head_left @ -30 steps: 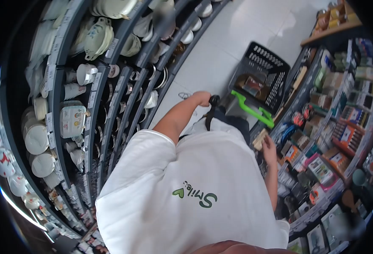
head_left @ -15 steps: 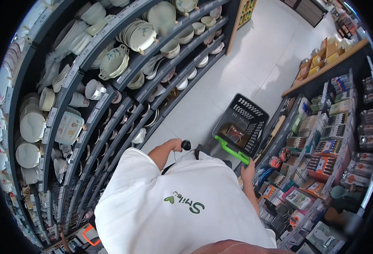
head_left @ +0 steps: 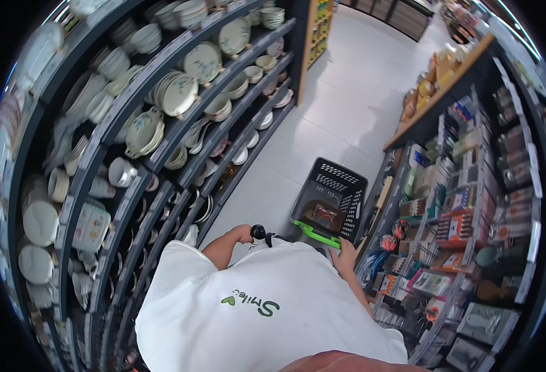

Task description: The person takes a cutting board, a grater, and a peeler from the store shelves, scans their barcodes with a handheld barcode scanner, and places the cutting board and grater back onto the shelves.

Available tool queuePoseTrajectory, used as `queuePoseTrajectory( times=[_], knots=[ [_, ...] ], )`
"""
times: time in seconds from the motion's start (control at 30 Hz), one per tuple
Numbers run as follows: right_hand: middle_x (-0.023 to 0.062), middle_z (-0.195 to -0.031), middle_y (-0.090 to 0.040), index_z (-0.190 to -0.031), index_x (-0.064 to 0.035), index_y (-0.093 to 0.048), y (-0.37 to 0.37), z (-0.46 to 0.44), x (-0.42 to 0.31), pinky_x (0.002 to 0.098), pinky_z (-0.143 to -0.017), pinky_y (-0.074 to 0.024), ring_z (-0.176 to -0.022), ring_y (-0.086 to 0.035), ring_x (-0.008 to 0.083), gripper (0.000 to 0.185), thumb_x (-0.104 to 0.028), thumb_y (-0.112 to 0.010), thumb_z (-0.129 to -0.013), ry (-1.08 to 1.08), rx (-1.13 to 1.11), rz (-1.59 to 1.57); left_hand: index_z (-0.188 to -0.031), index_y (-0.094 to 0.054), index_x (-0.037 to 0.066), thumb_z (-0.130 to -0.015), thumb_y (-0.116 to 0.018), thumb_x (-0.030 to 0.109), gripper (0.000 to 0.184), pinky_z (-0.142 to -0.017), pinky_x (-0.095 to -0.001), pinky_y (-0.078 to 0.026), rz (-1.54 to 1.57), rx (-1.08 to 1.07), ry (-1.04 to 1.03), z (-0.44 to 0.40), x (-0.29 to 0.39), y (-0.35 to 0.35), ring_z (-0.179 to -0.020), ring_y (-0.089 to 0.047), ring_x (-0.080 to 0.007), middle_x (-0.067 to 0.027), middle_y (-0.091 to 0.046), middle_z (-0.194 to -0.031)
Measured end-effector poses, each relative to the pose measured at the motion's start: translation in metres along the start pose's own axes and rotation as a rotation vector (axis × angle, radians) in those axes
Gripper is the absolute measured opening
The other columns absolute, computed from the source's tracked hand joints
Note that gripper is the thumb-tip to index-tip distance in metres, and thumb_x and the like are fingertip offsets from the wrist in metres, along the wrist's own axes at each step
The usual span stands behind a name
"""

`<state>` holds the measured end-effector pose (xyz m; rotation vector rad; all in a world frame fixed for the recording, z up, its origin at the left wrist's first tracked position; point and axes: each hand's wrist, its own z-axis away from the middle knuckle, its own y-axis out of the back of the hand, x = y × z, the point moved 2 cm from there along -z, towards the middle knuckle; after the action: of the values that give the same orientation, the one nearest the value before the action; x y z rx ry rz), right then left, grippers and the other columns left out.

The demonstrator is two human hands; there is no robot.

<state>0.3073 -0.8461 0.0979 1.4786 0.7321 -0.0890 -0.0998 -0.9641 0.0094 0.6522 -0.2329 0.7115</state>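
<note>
My left hand (head_left: pixel 242 234), at the left of my waist, is closed round a small black thing with a rounded end (head_left: pixel 258 232); its exact kind is unclear. My right hand (head_left: pixel 345 251) grips the right end of the bright green handle (head_left: pixel 317 235) of a black shopping basket (head_left: pixel 333 178). Through the slotted walls, the basket shows a flat brown and reddish item (head_left: pixel 326 215) near its handle end. A white T-shirt (head_left: pixel 267 335) covers the lower middle of the view.
To the left rise dark shelves with plates (head_left: pixel 180 94), bowls (head_left: pixel 218 107) and a lidless oval dish (head_left: pixel 144 132). On the right, a rack holds packaged goods (head_left: pixel 454 230). Pale floor tiles (head_left: pixel 329 118) run along the aisle between them, with a wooden-edged display (head_left: pixel 437 93) farther on.
The view has shifted, so shelves, basket and hands sit differently in it. The basket appears lower and more to the left. Both hands keep their holds.
</note>
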Motion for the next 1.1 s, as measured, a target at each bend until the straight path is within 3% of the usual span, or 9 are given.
queuePoseTrajectory(
  times=[0.07, 0.2, 0.37, 0.47, 0.63, 0.73, 0.97, 1.03, 1.1],
  knots=[
    [0.0151, -0.098, -0.061, -0.102, -0.0022, -0.062, -0.002, 0.003, -0.006, 0.0434, -0.085, -0.042, -0.097, -0.054, 0.033, 0.043, -0.036, -0.068, -0.076, 0.012, 0.011, -0.003, -0.073, -0.069, 0.002, -0.064, -0.07, 0.022, 0.022, -0.056, -0.0361, -0.049, -0.05, -0.049, -0.029, -0.011, 0.0, -0.004, -0.056, -0.062, -0.0248, -0.0143, -0.063, -0.062],
    [0.0143, -0.089, -0.062, -0.096, -0.0032, -0.065, -0.001, 0.003, -0.007, 0.0429, -0.08, -0.0436, -0.089, -0.058, 0.0321, 0.041, -0.04, -0.066, -0.078, -0.066, -0.006, 0.051, -0.074, -0.069, 0.002, -0.063, -0.07, 0.023, 0.024, -0.058, -0.037, -0.049, -0.122, -0.088, -0.052, -0.016, 0.021, 0.015, -0.059, -0.062, -0.0271, -0.0153, -0.064, -0.064],
    [0.0154, -0.084, -0.059, -0.091, -0.0028, -0.064, 0.001, 0.002, -0.014, 0.0439, -0.075, -0.0423, -0.084, -0.056, 0.0331, 0.039, -0.04, -0.064, -0.08, -0.029, -0.002, 0.172, -0.083, -0.069, 0.004, -0.063, -0.071, 0.024, 0.028, -0.07, -0.0408, -0.05, -0.227, -0.009, -0.209, -0.031, 0.047, 0.029, -0.075, -0.063, -0.0334, -0.019, -0.066, -0.08],
    [0.0146, -0.08, -0.059, -0.082, -0.0031, -0.06, -0.007, 0.003, -0.017, 0.0438, -0.075, -0.0428, -0.083, -0.057, 0.0326, 0.045, -0.048, -0.058, -0.082, -0.035, -0.096, 0.271, -0.084, -0.069, 0.005, -0.062, -0.072, 0.024, 0.029, -0.071, -0.0412, -0.05, -0.205, 0.062, -0.302, -0.041, 0.061, 0.032, -0.076, -0.063, -0.0342, -0.0194, -0.067, -0.081],
    [0.0144, -0.082, -0.06, -0.083, -0.0043, -0.059, -0.031, 0.013, -0.024, 0.0445, -0.07, -0.0453, -0.084, -0.058, 0.0324, 0.052, -0.056, -0.054, -0.082, -0.116, -0.229, 0.284, -0.082, -0.069, 0.005, -0.061, -0.072, 0.023, 0.028, -0.07, -0.041, -0.05, -0.166, 0.094, -0.31, -0.035, 0.073, 0.026, -0.075, -0.064, -0.033, -0.0184, -0.067, -0.078],
    [0.0156, -0.08, -0.062, -0.088, -0.0036, -0.061, -0.035, 0.018, -0.035, 0.0451, -0.069, -0.048, -0.079, -0.06, 0.0342, 0.049, -0.052, -0.055, -0.084, -0.188, -0.276, 0.209, -0.076, -0.07, 0.005, -0.062, -0.071, 0.024, 0.024, -0.064, -0.039, -0.05, -0.112, 0.005, -0.241, -0.03, 0.064, 0.02, -0.066, -0.063, -0.0282, -0.0156, -0.066, -0.07],
    [0.0183, -0.079, -0.063, -0.088, -0.0028, -0.061, -0.027, 0.015, -0.041, 0.0467, -0.067, -0.0485, -0.081, -0.061, 0.0353, 0.05, -0.052, -0.055, -0.084, -0.22, -0.287, 0.143, -0.078, -0.07, 0.004, -0.068, -0.071, 0.027, 0.025, -0.057, -0.037, -0.049, -0.196, -0.108, -0.107, -0.024, 0.005, -0.005, -0.06, -0.063, -0.0248, -0.0153, -0.066, -0.069],
    [0.0183, -0.079, -0.062, -0.087, -0.0028, -0.061, -0.024, 0.013, -0.036, 0.0467, -0.067, -0.0483, -0.081, -0.061, 0.0356, 0.05, -0.052, -0.055, -0.084, -0.202, -0.286, 0.117, -0.075, -0.069, 0.002, -0.067, -0.072, 0.023, 0.023, -0.056, -0.0352, -0.049, -0.161, -0.201, 0.062, -0.01, -0.001, -0.002, -0.057, -0.062, -0.0223, -0.0122, -0.064, -0.064],
    [0.0183, -0.079, -0.062, -0.086, -0.0027, -0.061, -0.02, 0.009, -0.031, 0.0467, -0.067, -0.0481, -0.08, -0.061, 0.0359, 0.049, -0.052, -0.056, -0.084, -0.192, -0.285, 0.094, -0.076, -0.069, 0.0, -0.068, -0.072, 0.023, 0.025, -0.055, -0.0351, -0.05, -0.149, -0.197, 0.045, -0.005, -0.005, 0.0, -0.056, -0.062, -0.0217, -0.013, -0.064, -0.064]
  ],
)
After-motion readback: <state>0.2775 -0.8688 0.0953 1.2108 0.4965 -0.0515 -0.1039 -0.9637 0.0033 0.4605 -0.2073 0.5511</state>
